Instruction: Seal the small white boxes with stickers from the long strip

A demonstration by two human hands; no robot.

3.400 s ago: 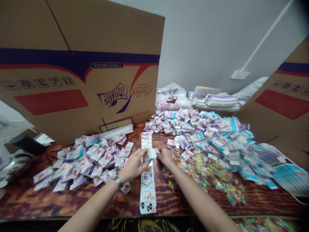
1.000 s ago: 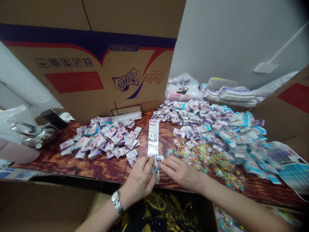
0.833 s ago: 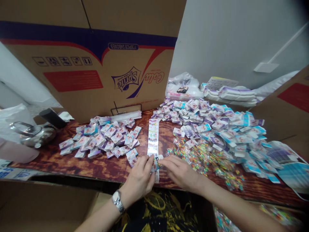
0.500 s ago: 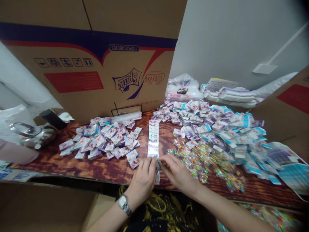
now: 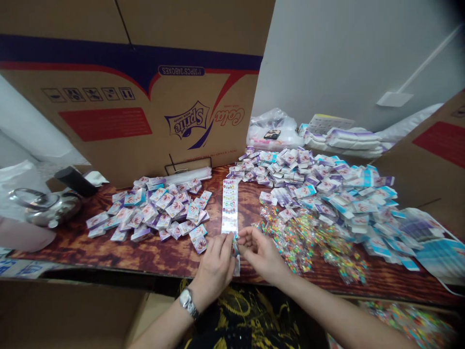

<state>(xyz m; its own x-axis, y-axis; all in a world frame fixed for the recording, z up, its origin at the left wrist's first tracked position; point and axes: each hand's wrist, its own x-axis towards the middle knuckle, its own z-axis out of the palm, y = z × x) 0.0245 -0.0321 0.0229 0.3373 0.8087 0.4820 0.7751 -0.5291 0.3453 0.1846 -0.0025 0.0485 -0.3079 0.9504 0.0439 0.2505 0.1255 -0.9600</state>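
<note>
Right at the near edge of the table (image 5: 163, 254), both hands meet over a small piece (image 5: 235, 246) at the near end of a long strip (image 5: 230, 206). The left hand (image 5: 214, 264), with a watch (image 5: 188, 301) on its wrist, has its fingers pressed together, their tips against the piece from the left. The right hand (image 5: 263, 252) pinches it from the other side between thumb and forefinger, the other fingers loosely curled.

This work looks best done with fingertips only. I would use a light pinch so the piece does not crush, steady it with the left hand while the right does the fine part, and hold the strip flat so it does not slide off the edge.

The piece is pale with a touch of teal, and too small and too covered to tell more. The strip is narrow, white and glossy, printed with rows of coloured dots, and runs from the hands toward the carton (image 5: 127, 106) at the far edge. Small boxes (image 5: 156, 213) are heaped to its left, and bright bags (image 5: 308, 237) lie just to its right.
</note>
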